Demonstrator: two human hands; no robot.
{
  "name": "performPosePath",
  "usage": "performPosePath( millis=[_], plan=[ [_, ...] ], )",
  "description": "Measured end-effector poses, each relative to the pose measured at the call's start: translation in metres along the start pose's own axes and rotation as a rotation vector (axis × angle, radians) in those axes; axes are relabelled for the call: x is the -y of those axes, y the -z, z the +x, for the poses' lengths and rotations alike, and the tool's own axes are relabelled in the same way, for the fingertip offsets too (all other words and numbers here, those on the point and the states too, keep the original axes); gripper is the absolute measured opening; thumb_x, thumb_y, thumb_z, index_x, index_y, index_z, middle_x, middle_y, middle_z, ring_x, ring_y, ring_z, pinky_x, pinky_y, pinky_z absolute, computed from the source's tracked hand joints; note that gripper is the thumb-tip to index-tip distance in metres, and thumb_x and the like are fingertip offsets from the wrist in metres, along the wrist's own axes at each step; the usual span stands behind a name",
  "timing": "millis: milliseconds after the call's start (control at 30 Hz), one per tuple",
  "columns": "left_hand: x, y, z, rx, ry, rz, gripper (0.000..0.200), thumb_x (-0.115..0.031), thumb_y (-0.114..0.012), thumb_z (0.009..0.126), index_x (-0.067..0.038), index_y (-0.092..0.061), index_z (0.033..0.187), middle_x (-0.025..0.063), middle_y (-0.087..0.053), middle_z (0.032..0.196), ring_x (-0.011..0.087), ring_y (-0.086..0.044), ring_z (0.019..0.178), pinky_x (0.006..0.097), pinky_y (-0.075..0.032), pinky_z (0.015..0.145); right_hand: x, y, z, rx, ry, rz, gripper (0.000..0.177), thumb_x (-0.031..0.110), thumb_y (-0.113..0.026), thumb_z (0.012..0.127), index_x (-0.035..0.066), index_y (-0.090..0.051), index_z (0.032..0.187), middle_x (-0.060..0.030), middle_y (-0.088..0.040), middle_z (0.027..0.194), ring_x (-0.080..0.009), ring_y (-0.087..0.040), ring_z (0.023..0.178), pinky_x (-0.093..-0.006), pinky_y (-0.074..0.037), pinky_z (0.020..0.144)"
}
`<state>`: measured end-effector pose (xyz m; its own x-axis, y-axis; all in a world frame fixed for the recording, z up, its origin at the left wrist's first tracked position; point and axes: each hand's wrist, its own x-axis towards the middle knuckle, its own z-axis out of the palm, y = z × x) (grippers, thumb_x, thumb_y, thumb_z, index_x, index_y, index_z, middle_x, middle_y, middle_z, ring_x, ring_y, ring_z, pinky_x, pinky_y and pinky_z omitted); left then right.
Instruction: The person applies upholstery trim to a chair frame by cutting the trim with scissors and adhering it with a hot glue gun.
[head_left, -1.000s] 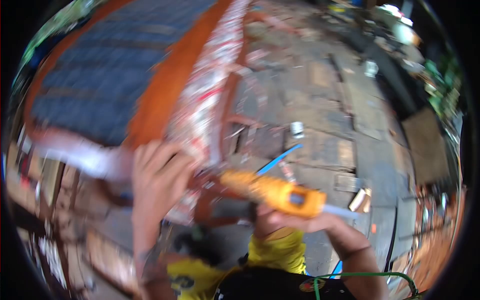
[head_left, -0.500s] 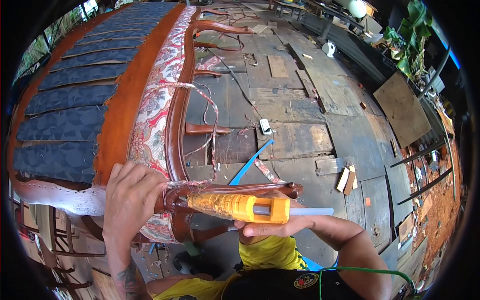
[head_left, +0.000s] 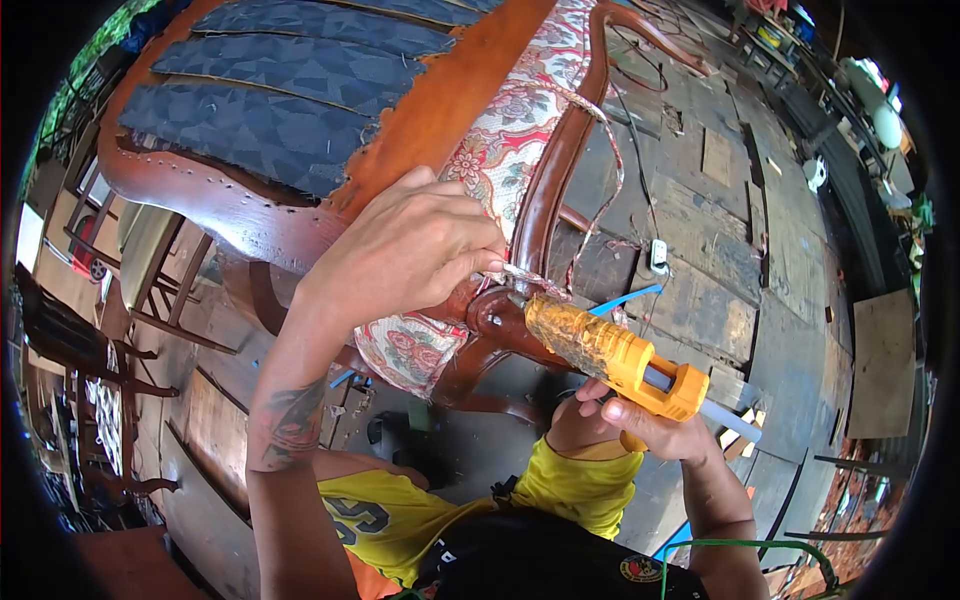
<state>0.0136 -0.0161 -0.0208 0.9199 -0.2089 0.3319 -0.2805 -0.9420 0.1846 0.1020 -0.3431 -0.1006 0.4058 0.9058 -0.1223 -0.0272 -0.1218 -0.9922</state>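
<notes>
- Writing, head view: none legible on the yellow glue gun [head_left: 610,350]; large dark character on the yellow shirt [head_left: 580,490], possibly an S, partly folded away; round badge [head_left: 640,570] on the dark garment below, too small to read.
- Left hand [head_left: 400,250]: curled nearly closed, knuckles up, fingertips [head_left: 490,262] pinching the loose braid [head_left: 598,160] and pressing it onto the dark wooden frame [head_left: 548,190] at the corner of the upturned sofa, just beside the gun's nozzle; tattooed forearm running down to the lower left.
- Right hand [head_left: 640,425]: wrapped shut around the gun's grip from beneath, forefinger laid along the trigger; clear glue stick [head_left: 732,422] poking out of the back of the gun.
- Glue gun: tilted, nozzle up and to the left, tip touching or all but touching the frame's carved curl right under the left fingertips; cannot tell which.
- Around the corner: floral fabric [head_left: 500,130] between the frame and an orange-brown strip, blue patterned panels [head_left: 270,110] further left; rest of the braid hanging in a loop off the frame, over the plank floor [head_left: 720,240].
- On the floor: blue strip [head_left: 625,298] just behind the gun, small white object [head_left: 658,257] near it.
- Against half a second ago: gun then lying almost level, now angled upward; left hand then spread on the fabric to the left of the nozzle, now bunched right at it; sofa then filling the left side, now swung across the top.
</notes>
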Motion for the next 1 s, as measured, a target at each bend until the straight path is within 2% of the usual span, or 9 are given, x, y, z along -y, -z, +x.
performPosePath(
  millis=[67, 233, 367, 533, 633, 867, 933, 1000],
  plan=[
    [0.001, 0.001, 0.002, 0.073, 0.002, 0.036, 0.016, -0.023, -0.072, 0.093, -0.009, -0.078, 0.095, 0.0032, -0.069, 0.085, 0.0226, -0.061, 0.088, 0.0368, -0.043, 0.085, 0.001, 0.001, 0.001, 0.010, 0.011, -0.007, 0.033, 0.022, -0.067, 0.102, -0.005, -0.066, 0.122, -0.0173, -0.070, 0.119, -0.0230, -0.072, 0.102, -0.0345, -0.062, 0.079],
    [0.003, -0.001, 0.004, -0.003, -0.042, 0.033, 0.015, -0.024, -0.076, 0.090, -0.011, -0.081, 0.094, 0.0002, -0.070, 0.087, 0.0197, -0.061, 0.090, 0.0355, -0.041, 0.089, -0.001, 0.005, 0.003, 0.015, 0.066, -0.131, 0.026, 0.018, -0.066, 0.102, -0.003, -0.067, 0.118, -0.0158, -0.070, 0.117, -0.0225, -0.071, 0.104, -0.0360, -0.060, 0.087],
    [0.008, 0.001, 0.008, 0.040, -0.044, -0.044, 0.013, -0.025, -0.079, 0.087, -0.014, -0.084, 0.092, -0.0021, -0.069, 0.087, 0.0169, -0.060, 0.092, 0.0343, -0.037, 0.095, 0.001, 0.008, 0.007, 0.010, 0.145, -0.248, 0.023, 0.017, -0.066, 0.102, -0.002, -0.067, 0.116, -0.0145, -0.071, 0.114, -0.0207, -0.071, 0.102, -0.0350, -0.059, 0.086],
    [0.013, 0.000, 0.010, 0.043, -0.057, -0.071, 0.012, -0.025, -0.079, 0.088, -0.015, -0.084, 0.092, -0.0031, -0.068, 0.087, 0.0163, -0.060, 0.092, 0.0339, -0.036, 0.095, 0.010, 0.001, 0.013, -0.038, 0.133, -0.253, 0.020, 0.019, -0.069, 0.102, 0.002, -0.068, 0.113, -0.0088, -0.073, 0.103, -0.0158, -0.069, 0.092, -0.0307, -0.056, 0.079],
    [0.016, -0.003, 0.008, 0.034, -0.059, -0.062, 0.012, -0.025, -0.078, 0.088, -0.015, -0.083, 0.092, -0.0036, -0.068, 0.087, 0.0159, -0.060, 0.092, 0.0339, -0.036, 0.095, 0.016, -0.001, 0.018, -0.043, 0.060, -0.275, 0.020, 0.021, -0.071, 0.101, 0.004, -0.069, 0.111, -0.0066, -0.072, 0.100, -0.0141, -0.068, 0.090, -0.0302, -0.056, 0.079],
    [0.015, -0.003, 0.007, 0.025, -0.069, -0.077, 0.011, -0.024, -0.076, 0.090, -0.015, -0.082, 0.092, -0.0029, -0.065, 0.085, 0.0157, -0.059, 0.093, 0.0341, -0.035, 0.095, 0.016, -0.004, 0.022, -0.069, 0.064, -0.312, 0.021, 0.022, -0.073, 0.100, 0.004, -0.068, 0.107, -0.0053, -0.071, 0.097, -0.0130, -0.068, 0.080, -0.0292, -0.057, 0.072],
    [0.016, -0.004, 0.008, 0.014, -0.073, -0.077, 0.011, -0.024, -0.076, 0.090, -0.014, -0.082, 0.092, -0.0028, -0.066, 0.085, 0.0159, -0.059, 0.093, 0.0342, -0.036, 0.094, 0.019, -0.004, 0.021, -0.091, -0.055, -0.317, 0.020, 0.022, -0.072, 0.101, 0.003, -0.067, 0.106, -0.0052, -0.070, 0.094, -0.0131, -0.067, 0.074, -0.0283, -0.056, 0.067],
    [0.017, -0.005, 0.007, 0.008, -0.072, -0.070, 0.012, -0.024, -0.076, 0.090, -0.014, -0.082, 0.092, -0.0026, -0.066, 0.086, 0.0161, -0.060, 0.093, 0.0342, -0.036, 0.094, 0.010, -0.003, 0.022, -0.091, 0.024, -0.384, 0.019, 0.020, -0.073, 0.100, 0.003, -0.067, 0.106, -0.0052, -0.070, 0.093, -0.0131, -0.068, 0.073, -0.0281, -0.056, 0.066]
  ],
)
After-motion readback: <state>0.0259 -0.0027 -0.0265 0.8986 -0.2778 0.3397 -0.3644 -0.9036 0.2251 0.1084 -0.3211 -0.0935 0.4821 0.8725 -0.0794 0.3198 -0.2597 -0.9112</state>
